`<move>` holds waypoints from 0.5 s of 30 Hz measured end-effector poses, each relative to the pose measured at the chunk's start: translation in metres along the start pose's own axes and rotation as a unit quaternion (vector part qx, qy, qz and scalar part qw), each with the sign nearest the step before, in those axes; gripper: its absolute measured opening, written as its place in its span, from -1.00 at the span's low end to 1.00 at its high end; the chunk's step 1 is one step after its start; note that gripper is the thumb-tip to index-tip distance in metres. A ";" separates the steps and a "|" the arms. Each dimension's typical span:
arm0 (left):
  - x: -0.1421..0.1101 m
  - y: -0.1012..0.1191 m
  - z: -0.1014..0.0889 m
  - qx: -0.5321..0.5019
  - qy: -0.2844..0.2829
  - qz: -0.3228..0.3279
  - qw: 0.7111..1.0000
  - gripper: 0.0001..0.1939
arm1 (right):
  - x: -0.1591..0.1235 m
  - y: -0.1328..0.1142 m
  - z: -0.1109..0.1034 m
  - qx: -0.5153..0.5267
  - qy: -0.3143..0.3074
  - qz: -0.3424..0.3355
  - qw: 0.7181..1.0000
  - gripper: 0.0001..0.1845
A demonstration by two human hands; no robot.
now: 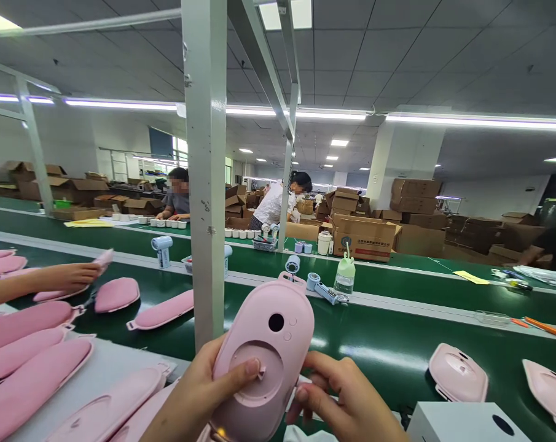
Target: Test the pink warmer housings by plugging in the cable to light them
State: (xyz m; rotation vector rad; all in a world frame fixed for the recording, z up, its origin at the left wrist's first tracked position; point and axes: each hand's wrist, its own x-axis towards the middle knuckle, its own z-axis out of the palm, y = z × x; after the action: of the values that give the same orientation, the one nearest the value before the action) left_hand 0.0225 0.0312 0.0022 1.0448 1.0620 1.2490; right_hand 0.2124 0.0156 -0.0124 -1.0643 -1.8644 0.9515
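Note:
My left hand (208,387) grips a pale pink oval plastic casing (278,301), tilted upright, its thumb pressed on a round recess. A black round window and two small circles are on the casing's front, and a loop tab tops it. Beside its lower right edge is my right hand (351,399), fingers curled in a pinch; what lies between them is hidden. White cloth (305,434) shows below. More pink casings (107,411) and padded pink pieces (33,387) lie at the left.
A metal post (206,184) rises just ahead. Another person's hand (75,276) holds a pink piece at the left. On the green belt are a handheld fan (321,288), a bottle (344,273) and pink casings (459,372). A white box (462,420) stands at the lower right.

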 end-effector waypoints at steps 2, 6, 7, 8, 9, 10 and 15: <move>-0.001 0.000 0.001 0.002 -0.015 0.003 1.000 -0.45 | 0.002 0.000 -0.001 0.008 0.011 -0.017 1.000 -0.68; -0.001 -0.001 -0.002 0.013 -0.023 0.012 1.000 -0.43 | 0.003 -0.003 -0.006 -0.031 0.005 -0.011 0.999 -0.62; 0.000 -0.001 -0.003 0.018 -0.025 0.011 0.999 -0.43 | 0.002 -0.004 -0.007 -0.046 0.002 -0.002 0.999 -0.60; 0.000 -0.002 -0.004 0.025 -0.028 0.011 0.999 -0.43 | 0.002 -0.005 -0.008 -0.058 0.000 0.007 0.998 -0.59; 0.000 -0.002 -0.005 0.033 -0.033 0.013 0.999 -0.43 | 0.002 -0.006 -0.009 -0.068 -0.005 0.013 0.998 -0.58; 0.000 -0.002 -0.006 0.039 -0.040 0.014 0.998 -0.44 | 0.001 -0.006 -0.008 -0.073 -0.009 0.016 0.997 -0.58; 0.001 -0.002 -0.008 0.048 -0.051 0.024 0.997 -0.39 | 0.000 -0.008 -0.005 -0.074 -0.013 0.031 0.997 -0.70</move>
State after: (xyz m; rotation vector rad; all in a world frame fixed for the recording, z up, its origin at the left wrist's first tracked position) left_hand 0.0150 0.0323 -0.0013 1.2005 1.0324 1.1795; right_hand 0.2142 0.0137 -0.0027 -1.2081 -1.9573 0.8767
